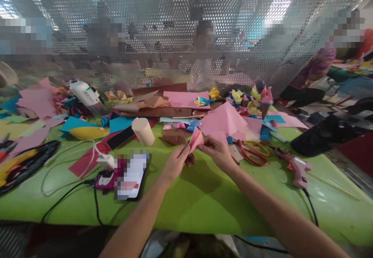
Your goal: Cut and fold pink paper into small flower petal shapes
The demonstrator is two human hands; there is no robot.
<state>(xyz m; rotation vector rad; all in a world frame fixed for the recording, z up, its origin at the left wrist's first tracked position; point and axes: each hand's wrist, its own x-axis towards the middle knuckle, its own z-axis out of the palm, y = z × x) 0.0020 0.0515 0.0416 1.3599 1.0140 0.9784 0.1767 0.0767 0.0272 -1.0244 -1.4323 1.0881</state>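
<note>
A small folded piece of pink paper (196, 138) is held up between both hands, above the middle of the green table. My left hand (180, 157) pinches its lower left side. From the right, the thumb and fingers of my right hand (216, 149) close on its edge. Just behind lies a brown paper piece (174, 136), next to small pink and blue wrapped bits (193, 124). Larger pink paper sheets (225, 119) spread out beyond my right hand. Red-handled scissors (253, 157) rest to the right of that hand.
A pink glue gun (300, 170) with its cord lies on the green table (201, 207) at right, near a dark bottle (317, 135). Leftward are a phone (132, 178), a power strip (105, 180), cables and a paper roll (143, 131). A perforated metal screen (175, 36) stands behind.
</note>
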